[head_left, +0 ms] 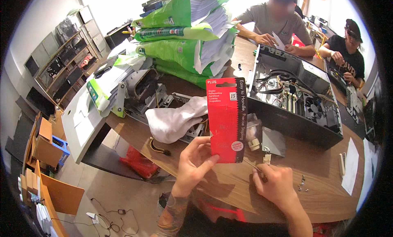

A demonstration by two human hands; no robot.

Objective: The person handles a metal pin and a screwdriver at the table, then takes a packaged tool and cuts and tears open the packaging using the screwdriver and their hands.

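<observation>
Upright in front of me is a red and black cardboard package backing (223, 126) with a hang slot at its top. My left hand (195, 162) pinches its lower left corner between thumb and fingers. My right hand (273, 181) is closed just above the table, to the right of the card's lower edge. A thin, light-coloured rod (252, 165) sticks out from its fingertips; its kind is too small to tell. Just beyond those fingers is a white plug connector (267, 158). Several small screws (303, 183) lie on the table right of my right hand.
An opened computer case (294, 98) stands at the right rear. Green paper packs (172, 53) are piled at the back left. A white cloth (176, 120) lies over metal parts. A small clear bag (254, 132) sits behind the card. Two people work across the table (327, 200).
</observation>
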